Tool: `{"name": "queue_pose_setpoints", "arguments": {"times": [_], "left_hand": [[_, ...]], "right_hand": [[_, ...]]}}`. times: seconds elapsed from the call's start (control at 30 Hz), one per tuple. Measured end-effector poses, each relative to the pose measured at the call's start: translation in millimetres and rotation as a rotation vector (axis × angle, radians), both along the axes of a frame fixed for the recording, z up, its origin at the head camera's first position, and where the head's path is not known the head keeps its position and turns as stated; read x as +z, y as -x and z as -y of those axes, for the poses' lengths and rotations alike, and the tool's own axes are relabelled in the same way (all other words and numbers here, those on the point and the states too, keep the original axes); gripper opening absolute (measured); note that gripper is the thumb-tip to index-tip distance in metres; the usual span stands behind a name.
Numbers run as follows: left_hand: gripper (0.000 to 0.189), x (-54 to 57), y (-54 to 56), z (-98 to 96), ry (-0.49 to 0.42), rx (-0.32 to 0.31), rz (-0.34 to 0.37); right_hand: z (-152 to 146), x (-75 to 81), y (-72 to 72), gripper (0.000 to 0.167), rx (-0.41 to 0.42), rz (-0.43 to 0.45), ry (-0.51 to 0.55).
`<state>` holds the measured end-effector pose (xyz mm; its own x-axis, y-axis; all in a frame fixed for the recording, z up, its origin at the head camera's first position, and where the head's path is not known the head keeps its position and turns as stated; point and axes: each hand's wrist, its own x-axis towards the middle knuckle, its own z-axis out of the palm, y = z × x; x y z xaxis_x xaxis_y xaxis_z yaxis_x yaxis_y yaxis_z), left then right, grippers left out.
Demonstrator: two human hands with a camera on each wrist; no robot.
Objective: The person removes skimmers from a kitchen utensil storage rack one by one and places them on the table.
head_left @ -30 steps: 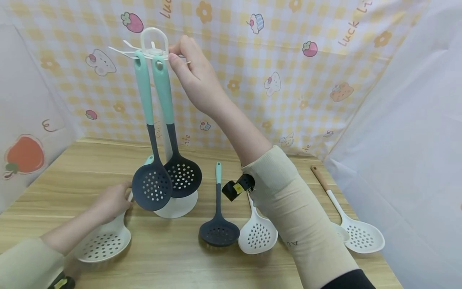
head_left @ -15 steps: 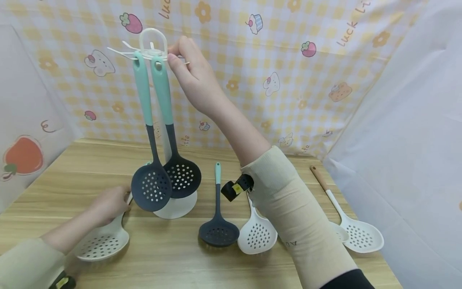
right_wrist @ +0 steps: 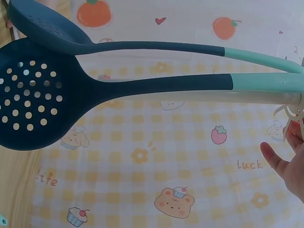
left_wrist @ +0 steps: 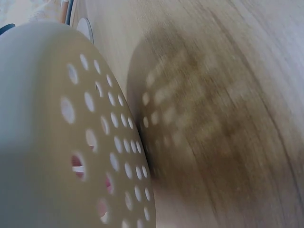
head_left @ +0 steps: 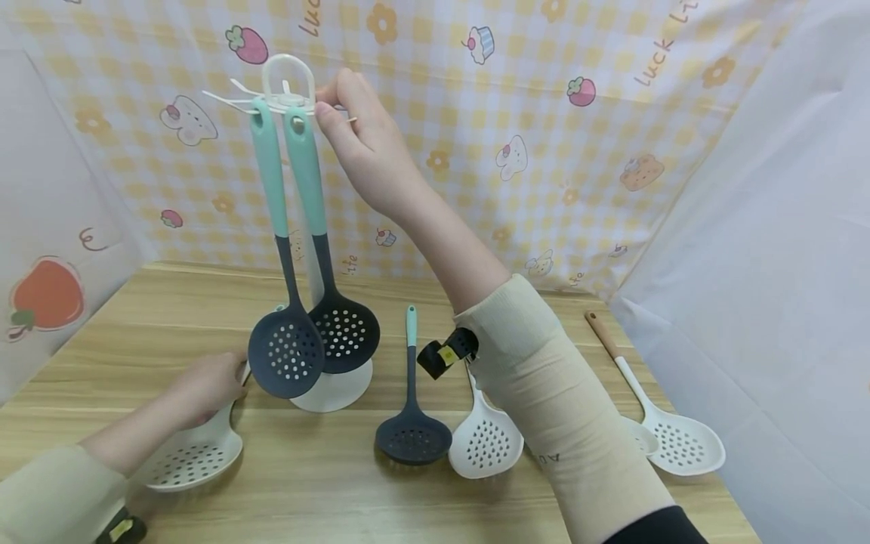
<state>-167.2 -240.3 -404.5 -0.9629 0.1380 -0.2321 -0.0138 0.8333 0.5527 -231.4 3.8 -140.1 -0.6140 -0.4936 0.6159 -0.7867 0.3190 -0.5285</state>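
Observation:
At the left of the head view, my left hand [head_left: 211, 381] grips the shaft of a white skimmer [head_left: 193, 457], its perforated head towards me. The far end of its handle is mostly hidden behind a hanging skimmer. In the left wrist view the white head [left_wrist: 38, 99] is tilted close over the wood, casting a dotted shadow. My right hand [head_left: 367, 143] pinches the hooked top of a white utensil stand [head_left: 343, 389], thumb and forefinger at its right side. Two dark skimmers, a front one [head_left: 279, 363] and a rear one [head_left: 360, 325], hang there by mint handles.
Right of the stand lie a dark skimmer [head_left: 411, 438] with a mint handle and a white skimmer [head_left: 485, 446], partly under my right forearm. Farther right, a wooden-handled white skimmer [head_left: 683, 446] overlaps another white utensil [head_left: 639, 436]. A patterned cloth [head_left: 469, 211] backs the table [head_left: 326, 483].
My left hand has shifted slightly down with the white skimmer, and its mint handle end has slipped mostly out of sight behind the hanging one. The right hand keeps its place on the stand.

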Motion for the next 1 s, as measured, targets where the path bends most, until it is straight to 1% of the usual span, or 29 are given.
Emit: {"name": "queue_pose_setpoints", "arguments": {"times": [0.2, 0.4, 0.53, 0.63, 0.7, 0.77, 0.93, 1.0], "left_hand": [[0.065, 0.0, 1.0, 1.6, 0.009, 0.02, 0.036], [0.067, 0.7, 3.4, 3.4, 0.034, 0.021, 0.032], [0.068, 5.3, 3.4, 4.9, 0.0, 0.028, 0.07], [0.065, 9.9, 5.1, 8.1, 0.03, -0.009, 0.034], [0.061, 12.1, 7.2, 10.7, 0.066, -0.037, -0.009], [0.057, 13.5, 9.4, 13.3, 0.11, -0.062, -0.07], [0.046, 17.0, 13.9, 17.4, 0.119, -0.073, -0.16], [0.046, 20.6, 13.6, 17.4, 0.102, -0.067, -0.175]], "right_hand": [[0, -0.2, 0.1, 0.014, 0.012, -0.004, 0.007], [0, -0.3, 0.2, 0.013, 0.012, -0.009, 0.004], [0, -0.2, 0.0, 0.013, 0.01, -0.016, 0.002], [0, -0.1, 0.1, 0.014, 0.007, -0.018, -0.002], [0, -0.1, 0.1, 0.014, 0.004, -0.019, -0.004], [0, 0.0, 0.2, 0.014, 0.005, -0.02, -0.005], [0, 0.0, 0.0, 0.013, 0.004, -0.024, -0.006], [0, -0.1, -0.2, 0.012, 0.0, -0.024, -0.006]]}}
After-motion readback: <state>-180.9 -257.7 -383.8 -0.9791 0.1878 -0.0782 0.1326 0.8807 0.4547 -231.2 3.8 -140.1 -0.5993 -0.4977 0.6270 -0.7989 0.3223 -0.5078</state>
